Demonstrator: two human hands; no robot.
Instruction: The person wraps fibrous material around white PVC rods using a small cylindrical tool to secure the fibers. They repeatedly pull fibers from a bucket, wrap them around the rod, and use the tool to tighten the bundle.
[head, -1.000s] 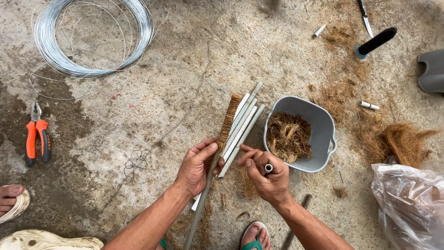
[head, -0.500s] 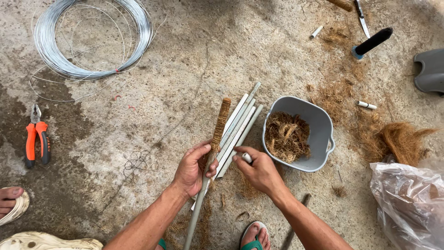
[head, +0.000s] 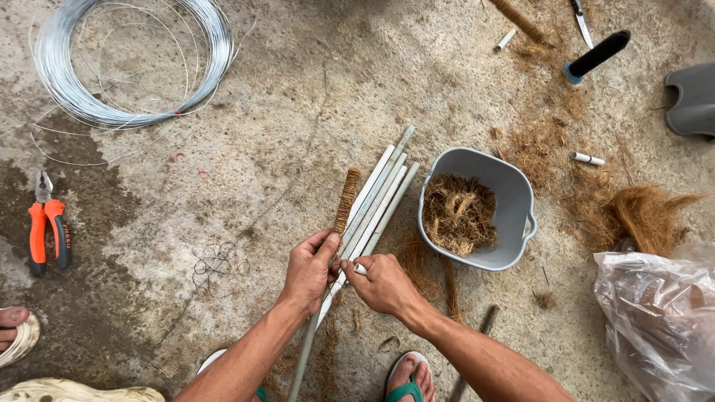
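Note:
My left hand (head: 309, 269) grips the near end of a bundle of thin grey plastic tubes (head: 380, 195) that lies on the concrete floor, together with a stick wrapped in brown coir fibre (head: 346, 199). Right beside it, my right hand (head: 386, 284) is closed on the end of one white tube, fingers pinched around it. Both hands meet at the bundle's near end. A grey tub (head: 519, 195) holding coir fibre (head: 459, 212) stands just right of the tubes.
A coil of steel wire (head: 112, 63) lies far left, orange-handled pliers (head: 49, 227) at the left edge. Loose coir (head: 648, 212), a plastic bag (head: 663, 313), a black-handled tool (head: 596, 53), short white tube pieces (head: 588, 158) and my sandalled foot (head: 406, 383) surround me.
My right hand has turned over and moved left onto the tube ends, closing against my left hand. The camera view has shifted so the bundle sits lower in view.

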